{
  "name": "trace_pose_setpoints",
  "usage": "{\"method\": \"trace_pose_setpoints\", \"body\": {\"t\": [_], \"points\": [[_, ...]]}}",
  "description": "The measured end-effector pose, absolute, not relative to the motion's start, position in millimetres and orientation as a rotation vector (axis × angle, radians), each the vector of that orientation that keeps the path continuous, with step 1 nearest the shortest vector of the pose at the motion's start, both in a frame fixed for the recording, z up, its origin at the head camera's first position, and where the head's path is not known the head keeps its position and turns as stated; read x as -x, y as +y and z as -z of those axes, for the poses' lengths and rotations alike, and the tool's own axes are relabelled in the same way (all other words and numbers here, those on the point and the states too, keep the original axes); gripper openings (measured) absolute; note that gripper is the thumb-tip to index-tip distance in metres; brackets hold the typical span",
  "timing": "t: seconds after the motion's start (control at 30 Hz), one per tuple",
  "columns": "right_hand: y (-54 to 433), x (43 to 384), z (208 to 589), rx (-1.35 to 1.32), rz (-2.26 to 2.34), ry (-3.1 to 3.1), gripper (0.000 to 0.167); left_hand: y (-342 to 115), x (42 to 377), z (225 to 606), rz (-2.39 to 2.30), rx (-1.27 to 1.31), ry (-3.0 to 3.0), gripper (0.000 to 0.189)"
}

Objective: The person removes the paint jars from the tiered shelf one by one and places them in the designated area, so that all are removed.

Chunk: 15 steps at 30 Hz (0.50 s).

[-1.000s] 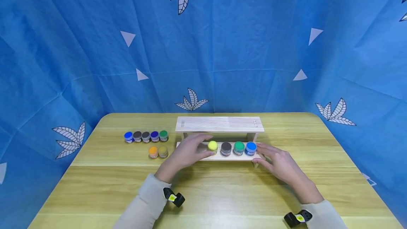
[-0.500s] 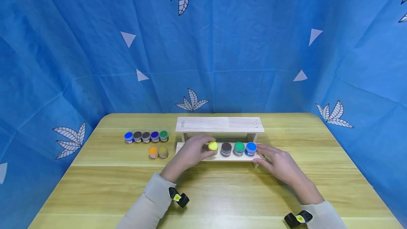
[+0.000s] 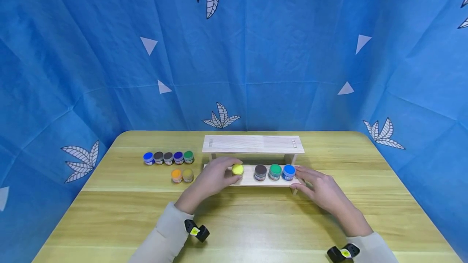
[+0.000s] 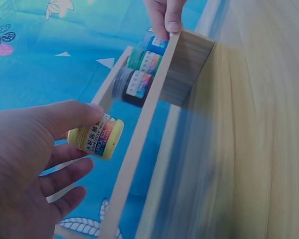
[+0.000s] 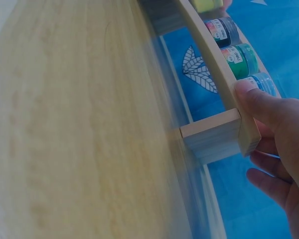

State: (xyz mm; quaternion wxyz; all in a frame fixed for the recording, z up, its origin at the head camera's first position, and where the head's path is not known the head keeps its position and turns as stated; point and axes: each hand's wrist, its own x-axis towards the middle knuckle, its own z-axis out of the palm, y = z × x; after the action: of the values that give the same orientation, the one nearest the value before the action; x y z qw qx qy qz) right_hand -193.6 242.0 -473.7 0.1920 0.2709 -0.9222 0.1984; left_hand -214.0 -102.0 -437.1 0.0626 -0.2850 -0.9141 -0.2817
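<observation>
My left hand pinches a small yellow paint jar between thumb and fingers, over the lower step of a pale wooden two-step rack. The jar's printed label faces the left wrist camera. On that step, to the right, stand a dark-lidded paint jar, a green one and a blue one. My right hand holds the step's right end, the thumb on its front edge beside the blue jar and the other fingers behind, partly hidden.
Left of the rack on the wooden table, several paint jars stand in a row. Nearer, an orange jar and a mustard-yellow jar stand side by side. A blue patterned cloth hangs behind the table.
My left hand has shifted slightly left with the yellow jar, widening the gap to the dark-lidded jar. The right hand has kept its place at the rack's end.
</observation>
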Motion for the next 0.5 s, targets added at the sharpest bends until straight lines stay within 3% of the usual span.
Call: {"method": "trace_pose_setpoints", "body": {"t": [0.5], "points": [[241.7,193.0,473.9,-0.742,-0.557,-2.609,0.049,-159.0,194.8,422.5,0.898,0.716,-2.792,0.043]]}}
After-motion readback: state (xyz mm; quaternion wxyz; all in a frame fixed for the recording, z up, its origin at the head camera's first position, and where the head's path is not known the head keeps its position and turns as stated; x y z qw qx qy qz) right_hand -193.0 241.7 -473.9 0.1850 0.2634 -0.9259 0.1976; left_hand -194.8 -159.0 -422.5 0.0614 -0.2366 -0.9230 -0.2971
